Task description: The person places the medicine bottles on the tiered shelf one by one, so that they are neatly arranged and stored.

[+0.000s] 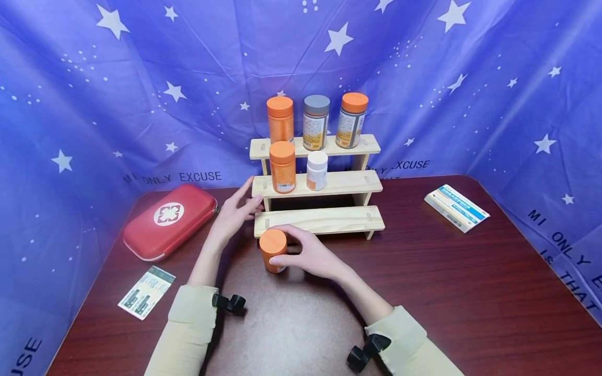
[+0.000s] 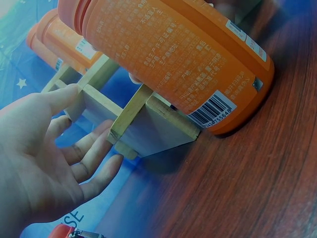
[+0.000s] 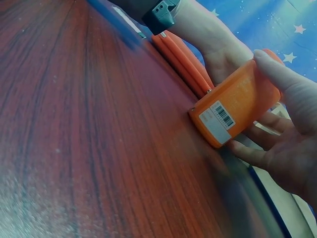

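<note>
My right hand grips an orange bottle in front of the wooden three-step rack, thumb on the near side and fingers behind. The bottle's label and barcode face the left wrist camera; its base is at or just above the table, I cannot tell which. At the rack's left end is my left hand, its fingers relaxed and at the edges of the steps, holding no bottle. On the middle step stand an orange bottle and a small white bottle.
Along the top step are an orange bottle, a grey-capped bottle and an orange-capped one. A red first-aid case and a printed card lie left. A white-and-blue box lies right. A starry blue curtain hangs behind.
</note>
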{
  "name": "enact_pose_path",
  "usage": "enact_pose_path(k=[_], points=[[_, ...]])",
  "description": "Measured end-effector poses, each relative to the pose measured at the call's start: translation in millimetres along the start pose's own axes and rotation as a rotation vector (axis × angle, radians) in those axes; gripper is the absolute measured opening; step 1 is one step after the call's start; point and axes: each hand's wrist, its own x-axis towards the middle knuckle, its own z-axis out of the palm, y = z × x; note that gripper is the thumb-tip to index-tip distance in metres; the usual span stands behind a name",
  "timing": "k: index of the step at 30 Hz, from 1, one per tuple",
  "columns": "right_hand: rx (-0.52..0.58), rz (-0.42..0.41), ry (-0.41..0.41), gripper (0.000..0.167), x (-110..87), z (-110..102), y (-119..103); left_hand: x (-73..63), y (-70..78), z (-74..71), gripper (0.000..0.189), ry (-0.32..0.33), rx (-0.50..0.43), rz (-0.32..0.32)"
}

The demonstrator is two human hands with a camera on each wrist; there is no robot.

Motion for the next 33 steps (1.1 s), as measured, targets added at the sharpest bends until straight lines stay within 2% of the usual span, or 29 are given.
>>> enact_pose_path(k=[10,17,33], points=[[0.027,-0.019,-0.008,0.058,0.2,1,-3,-2.2,1.2,-0.8,0.066,0.005,0.006,0.009],[0.071,-0.025,-0.002,0.057,-1.3,-8,-17,-1.5,1.5,0.3,0.066,0.003,0.004,0.006],[0.004,-0.005,0.047,0.053,-13.0,-36,-46,0.4,0.0,0.3,0.065,-0.003,-0.022,-0.003]])
